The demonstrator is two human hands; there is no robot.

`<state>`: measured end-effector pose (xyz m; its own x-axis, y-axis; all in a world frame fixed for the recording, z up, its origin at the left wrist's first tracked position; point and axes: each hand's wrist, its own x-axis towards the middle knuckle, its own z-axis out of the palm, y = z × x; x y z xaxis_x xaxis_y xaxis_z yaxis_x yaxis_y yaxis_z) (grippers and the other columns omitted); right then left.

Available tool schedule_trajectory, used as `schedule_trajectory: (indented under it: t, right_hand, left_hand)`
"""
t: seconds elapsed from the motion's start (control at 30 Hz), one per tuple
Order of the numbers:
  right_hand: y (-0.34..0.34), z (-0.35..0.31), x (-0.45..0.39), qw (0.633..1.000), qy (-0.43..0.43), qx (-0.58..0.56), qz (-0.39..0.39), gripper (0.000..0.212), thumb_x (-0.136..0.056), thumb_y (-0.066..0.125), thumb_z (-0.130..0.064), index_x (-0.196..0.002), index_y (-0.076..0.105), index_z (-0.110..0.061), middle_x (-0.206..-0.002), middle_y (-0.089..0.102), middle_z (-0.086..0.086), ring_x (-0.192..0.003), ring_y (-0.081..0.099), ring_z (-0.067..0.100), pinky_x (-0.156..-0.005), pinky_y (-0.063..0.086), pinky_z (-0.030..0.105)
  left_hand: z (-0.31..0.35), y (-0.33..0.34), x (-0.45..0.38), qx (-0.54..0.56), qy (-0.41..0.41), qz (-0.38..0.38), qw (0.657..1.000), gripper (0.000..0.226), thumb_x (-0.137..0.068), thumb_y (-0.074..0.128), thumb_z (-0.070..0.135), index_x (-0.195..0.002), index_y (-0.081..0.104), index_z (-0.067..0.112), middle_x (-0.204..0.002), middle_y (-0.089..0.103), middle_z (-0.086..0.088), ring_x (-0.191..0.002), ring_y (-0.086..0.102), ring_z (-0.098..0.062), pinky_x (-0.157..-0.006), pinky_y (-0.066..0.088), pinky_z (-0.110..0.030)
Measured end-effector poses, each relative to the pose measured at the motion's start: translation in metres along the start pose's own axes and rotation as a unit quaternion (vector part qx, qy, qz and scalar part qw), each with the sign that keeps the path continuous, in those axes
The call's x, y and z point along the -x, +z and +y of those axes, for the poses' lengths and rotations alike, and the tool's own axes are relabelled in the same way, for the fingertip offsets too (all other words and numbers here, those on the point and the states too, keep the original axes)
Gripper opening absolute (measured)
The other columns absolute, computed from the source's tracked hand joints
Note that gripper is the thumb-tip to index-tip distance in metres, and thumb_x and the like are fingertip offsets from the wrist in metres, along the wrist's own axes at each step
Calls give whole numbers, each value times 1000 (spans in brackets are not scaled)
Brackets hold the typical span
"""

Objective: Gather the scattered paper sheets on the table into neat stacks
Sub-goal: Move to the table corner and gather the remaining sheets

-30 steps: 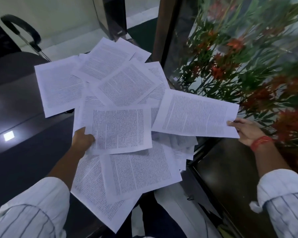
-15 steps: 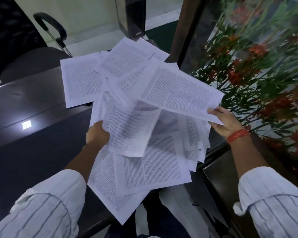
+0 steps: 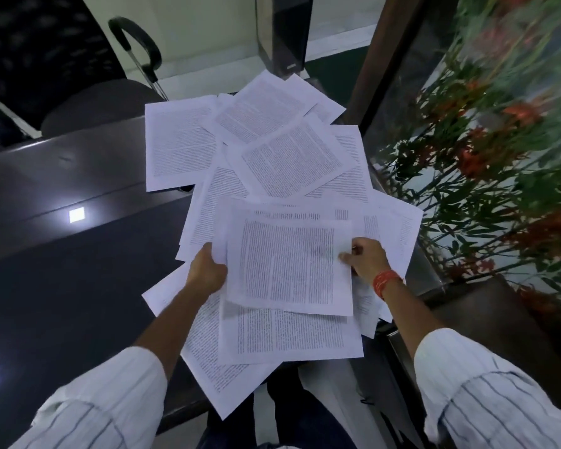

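Note:
Several printed paper sheets [image 3: 292,157] lie scattered and overlapping on a dark table [image 3: 78,280]. In front of me I hold a small stack of sheets [image 3: 289,264] above the others. My left hand [image 3: 206,270] grips its left edge, thumb on top. My right hand [image 3: 366,257] pinches the right edge of the top sheet; a red band is on that wrist. More sheets [image 3: 272,338] lie under the stack and hang over the table's near edge.
A glass pane with a dark frame [image 3: 392,176] borders the table on the right, with red-flowered plants [image 3: 486,150] behind it. A black chair [image 3: 94,102] with a curved armrest [image 3: 136,43] stands beyond the table's far left.
My right hand carried the sheet from the right side inward and laid it onto the sheet in my left hand. Both hands now hold one stack near the middle.

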<state>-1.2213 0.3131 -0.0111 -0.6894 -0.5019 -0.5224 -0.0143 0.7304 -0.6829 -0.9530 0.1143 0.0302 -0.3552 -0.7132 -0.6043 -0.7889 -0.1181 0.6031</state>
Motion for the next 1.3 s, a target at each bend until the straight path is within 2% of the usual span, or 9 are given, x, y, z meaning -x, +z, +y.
schedule_trajectory:
  t: [0.17, 0.47, 0.63, 0.73, 0.8, 0.87, 1.0, 1.2, 1.3]
  right_hand:
    - [25, -49, 3, 927, -156, 338, 50, 109, -71, 81, -51, -152, 18, -14, -157, 21, 15, -142, 24, 37, -107, 34, 55]
    - [79, -81, -38, 810, -263, 503, -149, 130, -66, 75, -66, -155, -7, -18, -164, -9, 6, -150, -8, 29, -116, 8, 60]
    - [71, -80, -45, 795, -278, 515, -160, 134, -60, 67, -81, -155, -4, -17, -164, 1, 6, -150, 5, 30, -114, 14, 63]
    - [68, -89, -50, 757, -307, 561, -137, 134, -52, 61, -90, -152, 9, -17, -157, 20, 8, -142, 24, 33, -110, 23, 64]
    - [69, -92, -49, 745, -305, 577, -136, 133, -49, 57, -94, -149, 16, -16, -151, 29, 9, -137, 29, 33, -109, 26, 63]
    - [71, -91, -44, 745, -290, 585, -134, 131, -50, 57, -93, -148, 19, -15, -149, 34, 11, -137, 32, 33, -108, 26, 62]
    - [70, -79, -32, 772, -276, 556, -136, 118, -54, 62, -88, -141, 29, -16, -140, 47, 13, -127, 45, 34, -103, 37, 57]
    - [65, -47, 7, 758, -309, 557, -141, 110, -56, 64, -86, -140, 32, -23, -132, 39, 9, -119, 41, 30, -92, 47, 51]
    - [67, -31, 27, 759, -308, 553, -152, 106, -59, 64, -84, -143, 31, -28, -132, 37, 7, -120, 38, 29, -94, 45, 49]
  left_hand:
    - [-9, 15, 8, 78, -94, 71, 990, 68, -99, 49, 51, -150, 34, 8, -148, 47, -14, -131, 49, -35, -107, 42, -47]
    - [0, 36, 8, 75, -61, 36, 995, 53, -84, 78, 25, -132, 59, 12, -104, 73, -7, -87, 65, -13, -71, 49, -21]
    - [-2, 68, 45, 37, -120, 139, 982, 80, -86, 71, 41, -151, 30, 17, -150, 32, -11, -137, 34, -34, -109, 35, -51]
    - [0, 104, 83, 235, -297, 81, 922, 107, -63, 85, 56, -147, 34, 13, -145, 40, -11, -125, 48, -34, -96, 49, -51]
    - [5, 123, 107, 378, -393, -13, 838, 88, -62, 86, 54, -126, 49, 6, -113, 60, -11, -89, 61, -30, -64, 55, -42]
    - [1, 141, 117, 431, -439, -67, 786, 66, -67, 80, 44, -116, 56, 6, -95, 61, -12, -79, 58, -30, -67, 52, -41]
    - [0, 149, 125, 471, -417, -28, 777, 36, -83, 69, 34, -81, 49, 4, -74, 40, -9, -68, 44, -28, -67, 46, -39]
    - [-18, 150, 142, 578, -423, -46, 696, 24, -92, 62, 17, -93, 45, 0, -99, 52, -7, -103, 60, -31, -104, 36, -55]
    - [-22, 151, 149, 592, -410, -61, 691, 13, -90, 63, 14, -92, 56, 3, -90, 60, -11, -78, 56, -26, -84, 49, -43]
